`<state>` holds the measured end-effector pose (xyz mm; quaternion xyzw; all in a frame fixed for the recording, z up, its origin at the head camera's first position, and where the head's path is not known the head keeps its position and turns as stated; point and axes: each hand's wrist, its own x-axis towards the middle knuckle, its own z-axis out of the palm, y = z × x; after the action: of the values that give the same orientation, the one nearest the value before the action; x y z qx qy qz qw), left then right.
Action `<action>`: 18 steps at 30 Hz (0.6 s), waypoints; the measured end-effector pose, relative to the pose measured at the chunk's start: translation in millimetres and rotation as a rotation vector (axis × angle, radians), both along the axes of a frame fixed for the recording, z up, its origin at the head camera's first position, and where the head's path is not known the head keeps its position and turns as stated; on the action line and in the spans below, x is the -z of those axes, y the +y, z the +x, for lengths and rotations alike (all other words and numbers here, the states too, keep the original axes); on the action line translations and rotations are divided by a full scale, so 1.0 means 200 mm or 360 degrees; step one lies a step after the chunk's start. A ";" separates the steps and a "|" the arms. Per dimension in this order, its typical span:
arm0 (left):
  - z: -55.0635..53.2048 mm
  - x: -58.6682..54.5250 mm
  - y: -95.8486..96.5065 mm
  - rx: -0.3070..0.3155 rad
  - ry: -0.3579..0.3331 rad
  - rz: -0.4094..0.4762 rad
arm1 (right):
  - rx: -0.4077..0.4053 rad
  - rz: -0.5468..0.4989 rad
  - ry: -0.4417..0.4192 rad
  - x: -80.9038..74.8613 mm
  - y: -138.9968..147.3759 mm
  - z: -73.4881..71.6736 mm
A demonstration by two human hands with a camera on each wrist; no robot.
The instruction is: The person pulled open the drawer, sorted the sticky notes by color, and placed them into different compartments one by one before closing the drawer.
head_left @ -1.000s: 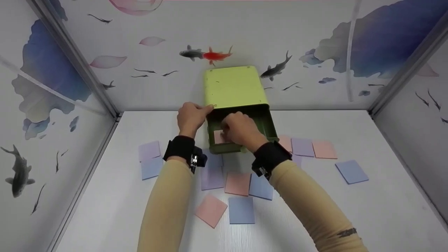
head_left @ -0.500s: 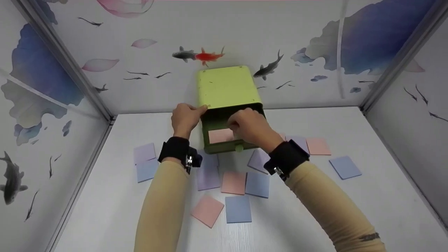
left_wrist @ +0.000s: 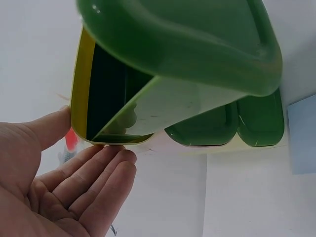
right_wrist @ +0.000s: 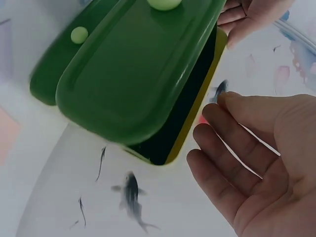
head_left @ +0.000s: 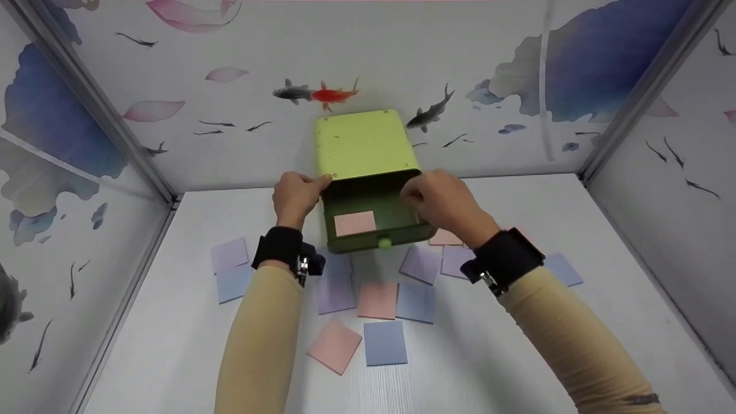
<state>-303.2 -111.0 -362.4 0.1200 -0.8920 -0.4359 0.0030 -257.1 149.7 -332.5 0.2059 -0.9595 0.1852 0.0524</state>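
A small cabinet with a lime-yellow top point(head_left: 365, 141) stands against the back wall, its top green drawer point(head_left: 368, 238) pulled out. A pink square card point(head_left: 355, 223) lies inside that drawer, near the front left. My left hand point(head_left: 296, 195) grips the cabinet's top left front corner, thumb on top and fingers along the side, as the left wrist view also shows. At the drawer's right side hovers my right hand point(head_left: 445, 201), fingers loosely bent. In the right wrist view its thumb and index fingertip come close together with nothing between them.
Pink, blue and purple cards lie scattered on the white table point(head_left: 477, 368), such as a blue card point(head_left: 385, 343) and a pink card point(head_left: 334, 347) in front. Two purple and blue cards sit at left. Patterned panels close in the back and sides.
My right hand has left the pink card in the drawer and moved right and slightly up to the drawer's right edge. My left hand keeps its hold on the corner. The head view has shifted.
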 end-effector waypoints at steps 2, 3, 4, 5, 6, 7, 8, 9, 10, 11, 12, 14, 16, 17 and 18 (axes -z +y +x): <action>0.00 0.00 0.00 0.0000 0.0009 -0.0009 | 0.0021 -0.0001 0.0034 0.00 0.05 0.00; 0.00 0.00 -0.01 0.0000 0.0013 -0.0017 | 0.0030 -0.0006 0.0046 0.00 0.08 0.00; 0.00 0.00 -0.01 -0.0003 0.0019 -0.0017 | 0.0040 -0.0011 0.0058 0.01 0.11 0.00; 0.00 0.00 -0.01 -0.0005 0.0024 -0.0017 | 0.0045 -0.0018 0.0073 0.01 0.15 -0.01; 0.00 0.00 -0.01 -0.0003 0.0031 -0.0018 | 0.0042 -0.0030 0.0076 0.02 0.18 -0.01; 0.00 0.00 -0.01 -0.0001 0.0038 -0.0020 | 0.0042 -0.0040 0.0081 0.03 0.21 -0.01; 0.00 0.00 -0.01 0.0000 0.0044 -0.0019 | 0.0046 -0.0047 0.0080 0.05 0.24 -0.02; 0.00 0.00 -0.01 0.0001 0.0046 -0.0018 | 0.0053 -0.0057 0.0075 0.06 0.27 -0.02; 0.00 0.00 -0.01 0.0004 0.0048 -0.0017 | 0.0063 -0.0058 0.0072 0.08 0.30 -0.03; 0.00 0.00 -0.01 0.0006 0.0049 -0.0017 | 0.0077 -0.0058 0.0062 0.10 0.34 -0.03; 0.00 0.00 0.00 0.0008 0.0048 -0.0016 | 0.0098 -0.0052 0.0047 0.11 0.36 -0.04; 0.00 0.00 0.00 0.0009 0.0039 -0.0014 | 0.0142 -0.0027 0.0010 0.15 0.42 -0.04; 0.01 0.00 0.00 0.0005 0.0030 -0.0012 | 0.0188 0.0001 -0.0041 0.19 0.48 -0.05; 0.01 0.00 0.00 0.0004 0.0029 -0.0009 | 0.0211 0.0013 -0.0068 0.21 0.50 -0.05; 0.01 0.00 0.01 0.0004 0.0030 -0.0006 | 0.0234 0.0021 -0.0095 0.23 0.53 -0.04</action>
<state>-301.8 -109.9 -362.3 0.1147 -0.8928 -0.4354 0.0110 -265.9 255.8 -378.9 0.1296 -0.9743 0.1806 0.0358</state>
